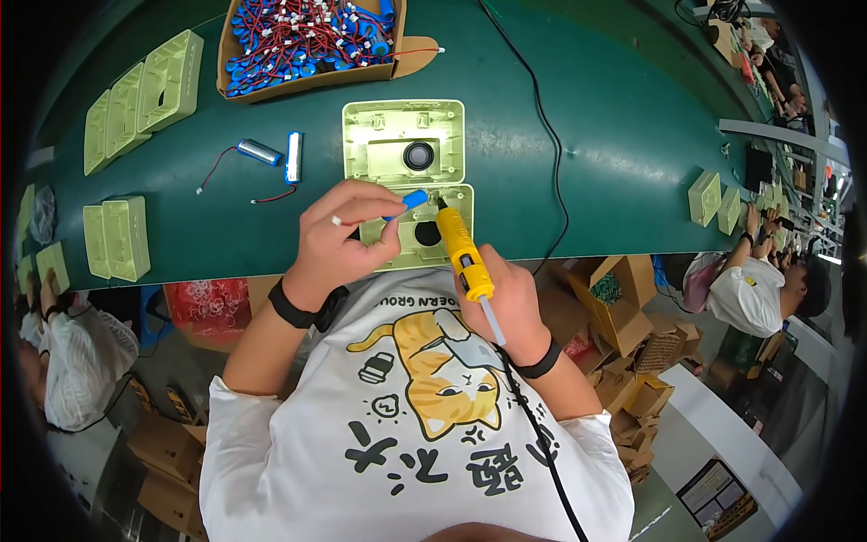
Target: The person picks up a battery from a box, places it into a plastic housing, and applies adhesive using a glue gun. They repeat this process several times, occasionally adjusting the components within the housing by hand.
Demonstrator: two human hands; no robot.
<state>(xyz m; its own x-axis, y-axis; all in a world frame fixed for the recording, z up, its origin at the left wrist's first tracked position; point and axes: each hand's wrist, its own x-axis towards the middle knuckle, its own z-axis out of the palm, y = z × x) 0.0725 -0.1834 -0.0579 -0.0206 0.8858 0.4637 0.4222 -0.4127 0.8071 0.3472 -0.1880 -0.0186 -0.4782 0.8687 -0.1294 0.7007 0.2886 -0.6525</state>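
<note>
My right hand (pixel 508 307) is closed around a yellow hot glue gun (pixel 459 242) with a glue stick out of its back end. Its nozzle points into the nearer pale green plastic housing (pixel 464 217), close to the blue cylindrical battery (pixel 414 199). Between thumb and fingers of my left hand (pixel 348 230) is that battery, held over the same housing. A round black part (pixel 427 234) sits inside. Directly beyond stands a second pale green housing (pixel 357 135) with a round black speaker-like part (pixel 419 156). My left hand hides part of the nearer housing.
Two blue batteries (pixel 293 158) with leads lie left of the housings. A cardboard box (pixel 312 83) of wired batteries stands at the far side. Green housings (pixel 170 81) are stacked at left, others (pixel 704 197) at right. A black cable (pixel 553 135) crosses the table. Co-workers sit both sides.
</note>
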